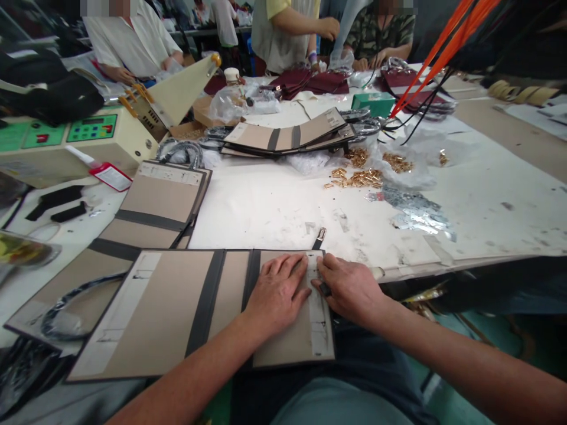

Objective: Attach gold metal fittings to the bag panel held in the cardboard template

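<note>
A tan folding board with dark grey strips (172, 307) lies flat at the table's near edge. My left hand (277, 292) rests on its right panel with the fingers stretched flat, pressing it down. My right hand (349, 289) is closed at the board's right edge, pinching a small dark tool (325, 289) against the white strip there. A short dark strap with a metal tip (319, 238) lies just beyond the board.
More tan boards lie stacked at the left (159, 206) and in the middle (287, 139). Gold metal fittings (358, 177) and silvery foil scraps (416, 212) are scattered to the right. A cream machine with green panels (88, 136) stands far left. Other people work at the far side.
</note>
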`<state>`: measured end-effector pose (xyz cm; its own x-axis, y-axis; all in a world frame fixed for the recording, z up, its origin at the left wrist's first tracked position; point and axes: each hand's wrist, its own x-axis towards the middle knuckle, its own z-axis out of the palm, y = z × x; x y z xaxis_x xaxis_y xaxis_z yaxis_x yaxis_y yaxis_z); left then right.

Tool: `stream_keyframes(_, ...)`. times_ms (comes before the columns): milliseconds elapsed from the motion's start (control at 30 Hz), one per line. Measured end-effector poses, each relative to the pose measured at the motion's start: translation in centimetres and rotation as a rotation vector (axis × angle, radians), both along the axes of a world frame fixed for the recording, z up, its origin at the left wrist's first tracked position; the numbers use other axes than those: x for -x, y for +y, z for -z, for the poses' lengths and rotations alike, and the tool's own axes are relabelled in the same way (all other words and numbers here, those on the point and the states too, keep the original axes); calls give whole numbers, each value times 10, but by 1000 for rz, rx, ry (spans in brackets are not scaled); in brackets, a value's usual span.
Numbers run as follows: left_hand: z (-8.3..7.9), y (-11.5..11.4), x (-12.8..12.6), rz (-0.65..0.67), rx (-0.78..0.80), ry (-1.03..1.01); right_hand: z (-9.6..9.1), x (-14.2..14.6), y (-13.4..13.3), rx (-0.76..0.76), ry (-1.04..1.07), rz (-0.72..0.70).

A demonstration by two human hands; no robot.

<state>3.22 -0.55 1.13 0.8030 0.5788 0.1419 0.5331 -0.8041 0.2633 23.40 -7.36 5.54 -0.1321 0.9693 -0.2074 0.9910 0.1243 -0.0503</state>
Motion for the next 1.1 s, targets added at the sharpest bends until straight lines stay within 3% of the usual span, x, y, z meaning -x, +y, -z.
stream_keyframes(267, 2, 2, -2, 6, -33, -12, -6, 5, 5, -74, -55, -64)
stream_keyframes(433, 5, 7, 0, 4, -9, -42, -12, -15, 0, -158, 112, -21)
stream_keyframes(567, 11, 12, 3, 8, -12, -75, -8, -69, -14, -259, 324, 278)
stream_keyframes(800, 23, 18, 4, 27, -112, -160, 8, -235, -50, -340, 254, 879)
stream_keyframes(933, 27, 20, 4, 40, -175, -171, 17, -295, -62, -310, 229, 974)
stream_keyframes(1100, 28, 21, 4, 44, -214, -190, 19, -309, -56, -279, 243, 979)
